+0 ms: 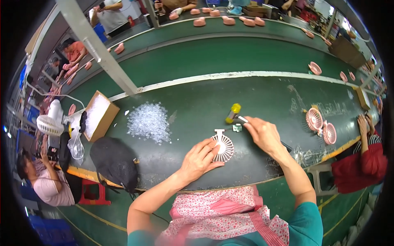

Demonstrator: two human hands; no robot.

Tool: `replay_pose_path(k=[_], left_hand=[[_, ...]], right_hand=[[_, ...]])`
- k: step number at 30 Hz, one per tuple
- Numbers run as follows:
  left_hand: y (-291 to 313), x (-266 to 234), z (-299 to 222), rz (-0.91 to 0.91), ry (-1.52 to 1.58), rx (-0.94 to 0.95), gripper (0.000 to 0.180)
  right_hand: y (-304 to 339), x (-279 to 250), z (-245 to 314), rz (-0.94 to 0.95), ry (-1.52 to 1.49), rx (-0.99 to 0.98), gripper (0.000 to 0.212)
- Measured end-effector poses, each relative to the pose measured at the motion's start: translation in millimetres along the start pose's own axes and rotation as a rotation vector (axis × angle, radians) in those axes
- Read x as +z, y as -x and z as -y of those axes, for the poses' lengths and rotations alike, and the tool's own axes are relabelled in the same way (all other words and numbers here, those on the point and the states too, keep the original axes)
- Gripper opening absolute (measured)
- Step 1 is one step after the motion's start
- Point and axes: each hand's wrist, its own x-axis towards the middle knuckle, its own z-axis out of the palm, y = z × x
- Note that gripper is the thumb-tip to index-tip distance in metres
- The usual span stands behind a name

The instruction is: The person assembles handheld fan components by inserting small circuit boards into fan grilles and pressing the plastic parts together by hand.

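Note:
A small pale pink fan grille [223, 148] with radiating slats and a short stem lies on the dark table in front of me. My left hand [200, 159] presses it down, fingers over its left side and thumb along the near edge. In my right hand [264, 133] is a mallet [235, 108] with a yellow-ended head, raised just beyond the grille. Its dark handle end shows below my palm. A little green circuit board [237, 128] sits between the grille and my right hand, with what looks like a thin wire leading toward the stem.
Left stand a pile of small clear plastic pieces [150, 122], an open cardboard box [103, 119], a black cap [115, 160] and a white fan [51, 121]. Pink open grilles [314, 119] lie right. Beyond a white rail [197, 78] runs a green conveyor [205, 55]; co-workers sit on both sides.

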Motion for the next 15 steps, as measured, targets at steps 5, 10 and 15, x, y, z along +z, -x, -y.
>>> replay_pose_path(k=[5, 10, 15], left_hand=[[-9, -17, 35, -0.122, -0.088, -0.082, 0.039], [-14, -42, 114, -0.220, -0.618, -0.381, 0.022], [-15, -8, 151, -0.085, -0.774, -0.562, 0.009]], right_hand=[[-27, 0, -3, -0.183, 0.079, -0.111, 0.027], [-40, 29, 31, 0.142, -0.140, -0.356, 0.022], [-33, 43, 35, 0.252, -0.174, -0.283, 0.015]])
